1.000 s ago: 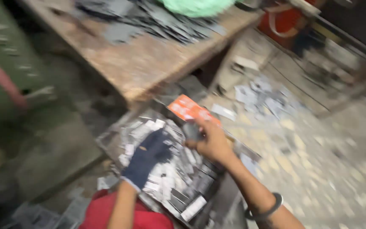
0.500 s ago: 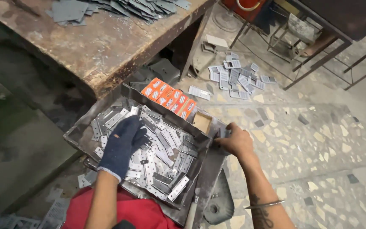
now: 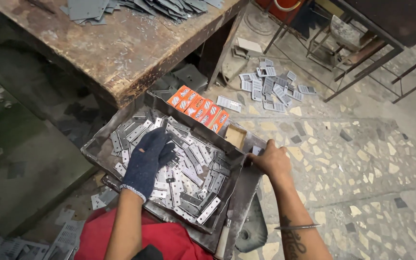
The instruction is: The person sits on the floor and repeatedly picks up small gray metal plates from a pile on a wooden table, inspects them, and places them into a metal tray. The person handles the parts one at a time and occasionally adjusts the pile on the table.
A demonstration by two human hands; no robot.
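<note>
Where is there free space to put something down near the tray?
Free: the floor right of the right hand, and the bench below its plates. Crowded: the tray, under the left hand, and around the floor plates.

Soft even light, sharp throughout, deep shadow at the left edge.

The gloved left hand reaches forward, palm down, fingers slightly curled. The bare right hand is curled closed, knuckles up, forearm extended.
</note>
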